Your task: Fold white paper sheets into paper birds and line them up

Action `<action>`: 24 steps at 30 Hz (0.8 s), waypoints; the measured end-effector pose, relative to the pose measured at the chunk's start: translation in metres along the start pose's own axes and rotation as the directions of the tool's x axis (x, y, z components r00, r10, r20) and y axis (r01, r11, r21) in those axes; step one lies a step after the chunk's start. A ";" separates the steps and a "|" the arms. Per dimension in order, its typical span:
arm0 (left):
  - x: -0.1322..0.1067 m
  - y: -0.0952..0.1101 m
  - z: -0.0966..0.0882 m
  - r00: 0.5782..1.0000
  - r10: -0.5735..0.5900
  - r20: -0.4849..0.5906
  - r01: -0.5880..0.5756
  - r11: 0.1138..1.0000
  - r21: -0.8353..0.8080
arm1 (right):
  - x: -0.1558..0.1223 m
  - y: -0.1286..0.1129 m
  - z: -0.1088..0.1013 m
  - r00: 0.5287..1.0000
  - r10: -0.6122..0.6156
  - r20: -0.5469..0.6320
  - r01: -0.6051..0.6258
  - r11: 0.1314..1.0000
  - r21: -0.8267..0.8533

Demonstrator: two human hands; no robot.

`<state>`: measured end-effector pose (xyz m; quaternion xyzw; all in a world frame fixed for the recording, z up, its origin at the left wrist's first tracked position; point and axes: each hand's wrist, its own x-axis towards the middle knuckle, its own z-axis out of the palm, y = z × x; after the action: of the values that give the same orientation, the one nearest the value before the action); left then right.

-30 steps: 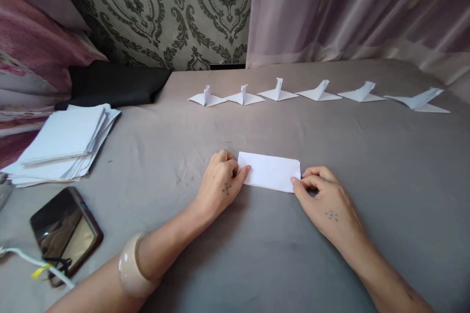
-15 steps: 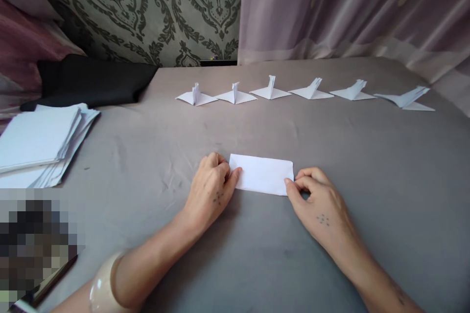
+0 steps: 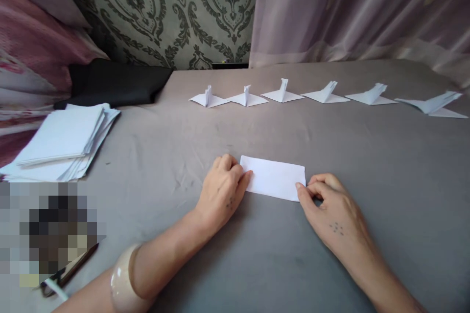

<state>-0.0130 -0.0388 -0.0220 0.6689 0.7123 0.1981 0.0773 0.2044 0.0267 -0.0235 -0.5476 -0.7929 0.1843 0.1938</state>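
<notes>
A small white rectangle of paper (image 3: 275, 178), seemingly folded, is held between my two hands just over or on the grey cloth; I cannot tell whether it touches. My left hand (image 3: 226, 183) pinches its left edge, thumb on top and fingers curled behind. At the lower right corner, my right hand (image 3: 330, 208) grips the paper between thumb and fingers. Beyond the hands, several folded white paper figures (image 3: 282, 92) with flat wings and raised middles stand in a row.
A stack of white paper sheets (image 3: 62, 134) lies at the left. Behind it is a black folded cloth or bag (image 3: 117, 83). A blurred-out object (image 3: 62, 234) lies at the lower left. Purple curtains (image 3: 312, 14) and a patterned wall (image 3: 176, 14) border the far side of the grey-covered surface (image 3: 176, 137).
The whole view has shifted, so everything sits further right in the picture. Both hands keep their hold on the paper, which looks slightly more tilted down at its right end.
</notes>
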 end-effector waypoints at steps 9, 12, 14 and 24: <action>-0.003 0.003 -0.005 0.999 0.027 0.037 -0.030 0.998 0.058 | 0.001 0.003 0.001 1.000 -0.023 -0.012 0.023 1.000 -0.001; -0.003 0.001 -0.003 0.999 -0.039 -0.001 0.039 0.999 -0.038 | 0.001 0.002 0.002 1.000 -0.010 -0.008 0.010 1.000 -0.003; -0.002 0.001 -0.003 0.998 -0.070 -0.003 0.070 0.995 -0.071 | 0.001 0.002 0.002 1.000 -0.002 -0.003 0.002 1.000 -0.007; 0.001 0.003 -0.003 0.995 -0.094 0.028 0.095 0.995 -0.041 | 0.000 0.000 0.001 1.000 0.002 0.013 -0.002 1.000 -0.025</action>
<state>-0.0119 -0.0384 -0.0177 0.6350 0.7378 0.2006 0.1100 0.2039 0.0270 -0.0239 -0.5497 -0.7958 0.1779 0.1816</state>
